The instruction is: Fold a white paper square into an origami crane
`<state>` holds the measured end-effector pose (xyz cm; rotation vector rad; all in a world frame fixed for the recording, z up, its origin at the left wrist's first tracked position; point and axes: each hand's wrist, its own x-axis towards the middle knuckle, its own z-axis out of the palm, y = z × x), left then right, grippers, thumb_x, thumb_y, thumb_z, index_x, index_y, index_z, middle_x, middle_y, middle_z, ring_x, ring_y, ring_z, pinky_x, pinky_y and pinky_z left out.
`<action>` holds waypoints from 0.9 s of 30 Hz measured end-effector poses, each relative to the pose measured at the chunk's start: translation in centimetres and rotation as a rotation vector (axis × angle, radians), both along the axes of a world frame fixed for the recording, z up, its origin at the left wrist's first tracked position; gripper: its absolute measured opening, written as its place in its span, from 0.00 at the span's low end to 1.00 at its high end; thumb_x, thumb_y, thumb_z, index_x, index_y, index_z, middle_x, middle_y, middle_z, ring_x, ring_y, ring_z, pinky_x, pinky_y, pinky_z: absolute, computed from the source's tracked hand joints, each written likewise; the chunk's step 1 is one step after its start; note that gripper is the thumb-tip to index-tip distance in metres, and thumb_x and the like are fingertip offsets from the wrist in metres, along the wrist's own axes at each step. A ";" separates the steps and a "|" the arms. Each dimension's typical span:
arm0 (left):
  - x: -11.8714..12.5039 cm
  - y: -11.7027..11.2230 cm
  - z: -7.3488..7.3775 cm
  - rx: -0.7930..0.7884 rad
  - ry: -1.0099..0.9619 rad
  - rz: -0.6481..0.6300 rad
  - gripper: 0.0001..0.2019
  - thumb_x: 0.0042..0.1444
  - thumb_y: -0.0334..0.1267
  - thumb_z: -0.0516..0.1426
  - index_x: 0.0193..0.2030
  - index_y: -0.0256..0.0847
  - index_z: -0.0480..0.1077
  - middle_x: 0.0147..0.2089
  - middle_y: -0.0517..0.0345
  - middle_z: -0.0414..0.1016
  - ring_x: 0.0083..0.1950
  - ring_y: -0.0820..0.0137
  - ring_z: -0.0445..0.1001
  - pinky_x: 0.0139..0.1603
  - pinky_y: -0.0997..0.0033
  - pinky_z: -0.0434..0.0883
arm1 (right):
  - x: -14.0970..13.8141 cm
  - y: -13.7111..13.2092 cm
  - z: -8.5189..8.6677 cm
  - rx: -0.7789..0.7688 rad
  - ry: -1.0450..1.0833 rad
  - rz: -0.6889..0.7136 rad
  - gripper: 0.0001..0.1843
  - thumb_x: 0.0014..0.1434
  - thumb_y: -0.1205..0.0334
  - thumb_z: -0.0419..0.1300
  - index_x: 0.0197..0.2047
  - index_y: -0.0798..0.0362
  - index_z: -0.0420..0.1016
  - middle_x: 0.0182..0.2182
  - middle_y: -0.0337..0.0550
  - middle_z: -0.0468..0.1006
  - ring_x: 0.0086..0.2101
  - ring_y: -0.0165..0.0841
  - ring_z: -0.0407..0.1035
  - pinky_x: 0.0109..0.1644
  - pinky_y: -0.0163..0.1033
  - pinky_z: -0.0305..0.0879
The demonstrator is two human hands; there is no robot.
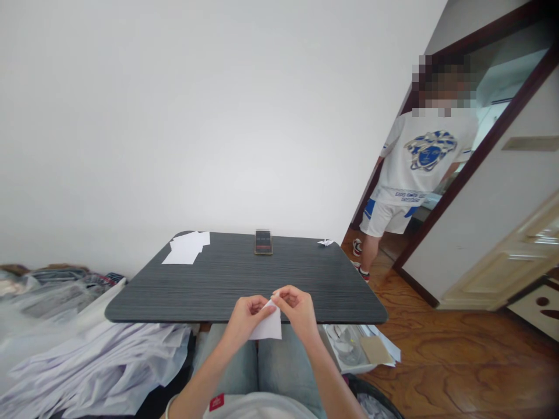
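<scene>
A person sits at a dark table (297,273) set close to a white wall, with both bare hands brought together at the near edge, over the lap in blue jeans (279,372). A piece of white paper (269,329) is between them, its lower part hanging past the table's front. The left hand (245,317) pinches the paper's left side, thumb flat on the front and fingers behind, which probably keeps it steady. The right hand (299,305) pinches the top corner between thumb and fingertips, a small grip that seems suited to fine control of the edge. Held this near the body, the paper likely lets both forearms stay low and relaxed. At the table's far left lie overlapping white sheets (181,251), probably put aside there to leave working room. A phone (263,241) is at the middle of the far edge, its screen in the person's line of sight. A small white piece (325,242), perhaps folded paper, sits alone at the far right, well apart from the sheets. White cloth (100,364) is heaped at the left, and another person (414,157) stands by a doorway on the right.
</scene>
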<state>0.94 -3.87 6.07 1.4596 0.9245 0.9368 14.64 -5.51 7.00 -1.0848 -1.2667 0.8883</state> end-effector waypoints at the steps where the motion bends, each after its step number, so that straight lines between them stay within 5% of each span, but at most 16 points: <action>1: 0.0 0.0 0.1 0.013 0.013 0.000 0.15 0.44 0.47 0.58 0.24 0.32 0.71 0.23 0.56 0.73 0.23 0.73 0.68 0.22 0.78 0.59 | 0.0 0.0 -0.1 -0.004 -0.007 0.009 0.07 0.46 0.60 0.62 0.25 0.55 0.73 0.21 0.40 0.74 0.23 0.31 0.67 0.27 0.33 0.62; 10: -1.8 0.3 -0.6 -0.075 -0.037 -0.062 0.14 0.41 0.43 0.61 0.31 0.33 0.73 0.27 0.54 0.77 0.27 0.70 0.71 0.26 0.76 0.65 | 1.3 0.8 -0.7 0.021 0.115 -0.103 0.12 0.47 0.57 0.60 0.19 0.55 0.68 0.15 0.34 0.66 0.19 0.27 0.60 0.23 0.32 0.57; 16: -3.6 0.8 -1.0 -0.162 -0.063 0.070 0.16 0.37 0.42 0.63 0.32 0.32 0.73 0.26 0.53 0.76 0.25 0.71 0.71 0.23 0.77 0.66 | 1.8 0.9 -0.7 0.034 0.230 -0.188 0.12 0.47 0.56 0.61 0.19 0.55 0.70 0.16 0.34 0.68 0.20 0.26 0.61 0.24 0.32 0.58; 22: -3.9 1.4 0.1 -0.052 -0.226 0.353 0.17 0.36 0.42 0.63 0.33 0.34 0.70 0.28 0.56 0.75 0.29 0.70 0.71 0.26 0.77 0.66 | 2.3 0.8 -1.0 -0.096 0.180 0.024 0.11 0.43 0.57 0.64 0.22 0.56 0.72 0.17 0.39 0.73 0.20 0.29 0.66 0.26 0.33 0.63; 27: -3.5 1.5 0.4 -0.038 -0.342 0.348 0.14 0.40 0.41 0.62 0.32 0.34 0.70 0.29 0.56 0.75 0.29 0.72 0.71 0.30 0.76 0.66 | 2.1 0.3 -1.5 -0.172 0.048 0.277 0.11 0.43 0.56 0.63 0.24 0.57 0.74 0.19 0.40 0.75 0.22 0.30 0.69 0.28 0.34 0.65</action>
